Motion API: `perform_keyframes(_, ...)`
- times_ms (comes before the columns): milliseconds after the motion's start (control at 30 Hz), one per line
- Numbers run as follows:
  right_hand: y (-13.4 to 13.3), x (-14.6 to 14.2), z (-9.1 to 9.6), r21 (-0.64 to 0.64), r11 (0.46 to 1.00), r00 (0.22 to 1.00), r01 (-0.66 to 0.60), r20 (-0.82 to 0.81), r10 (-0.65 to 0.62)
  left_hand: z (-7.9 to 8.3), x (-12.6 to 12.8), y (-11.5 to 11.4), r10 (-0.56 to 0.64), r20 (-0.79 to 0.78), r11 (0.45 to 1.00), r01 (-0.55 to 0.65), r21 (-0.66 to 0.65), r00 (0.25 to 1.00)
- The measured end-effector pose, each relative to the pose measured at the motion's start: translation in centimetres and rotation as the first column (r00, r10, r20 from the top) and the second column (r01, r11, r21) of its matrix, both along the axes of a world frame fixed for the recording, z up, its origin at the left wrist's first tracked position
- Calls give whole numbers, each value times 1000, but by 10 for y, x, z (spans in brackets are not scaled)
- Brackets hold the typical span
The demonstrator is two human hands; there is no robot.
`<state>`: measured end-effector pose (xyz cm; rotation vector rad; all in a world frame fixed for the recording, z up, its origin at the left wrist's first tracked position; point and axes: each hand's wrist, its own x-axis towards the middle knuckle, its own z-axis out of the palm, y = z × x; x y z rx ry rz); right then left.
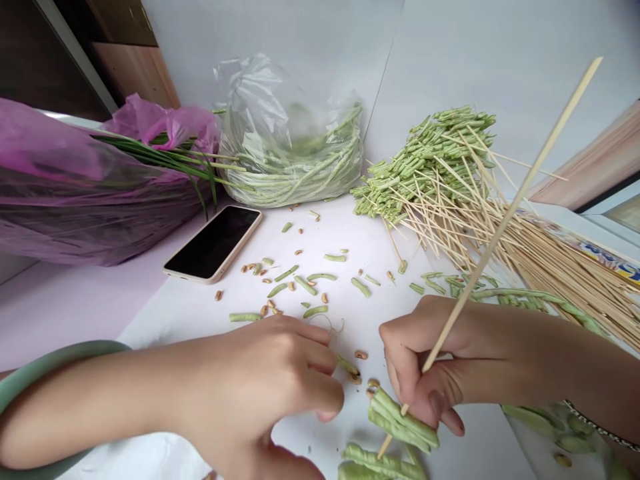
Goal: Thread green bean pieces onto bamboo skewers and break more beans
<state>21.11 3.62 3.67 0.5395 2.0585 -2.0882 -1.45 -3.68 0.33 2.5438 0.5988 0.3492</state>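
My right hand (425,360) is closed on a bamboo skewer (500,230), which slants up to the right. Folded pieces of long green bean (403,420) are threaded on its lower part, just under my fingers. More bean pieces (383,462) sit lower on the skewer, at the bottom edge. To the left, my left hand (280,387) hovers over the white sheet with fingers bent and thumb apart, nothing visible between them. Brown bean seeds (361,355) lie between the two hands.
A phone (215,243) lies at the left, near a purple bag (125,180) of green stalks. Behind stands a clear bag (295,160) of long beans. At right are stacked skewered beans (425,160) and loose skewers (560,260). Bean scraps (305,285) are scattered midway.
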Motion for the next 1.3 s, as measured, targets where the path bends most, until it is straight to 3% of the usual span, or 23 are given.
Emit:
perform_keyframes(200, 1, 0, 1, 27, 999, 999, -39, -12, 40, 0, 9, -10, 91, -70, 992, -97, -85, 993)
perform_keyframes(467, -2, -2, 8, 116, 989, 996, -90, -14, 93, -3, 22, -20, 85, 67, 994, -80, -79, 994)
perform_keyframes(633, -5, -2, 8, 134, 989, 998, -59, -4, 60, -5, 22, -21, 115, 47, 991, -111, -71, 992)
perform_keyframes(833, -4, 1, 10, 185, 983, 1000, 1, -27, 4, -3, 19, -17, 245, -35, 966, -247, -80, 969)
perform_keyframes(1033, -6, 0, 14, 340, 940, 999, -28, 40, 15, -7, 18, -15, 329, -65, 932, -335, -136, 942)
perform_keyframes(1300, -14, -4, 21, 517, 855, 998, -40, 54, 13, -7, 18, -16, 339, -75, 917, -347, -195, 938)
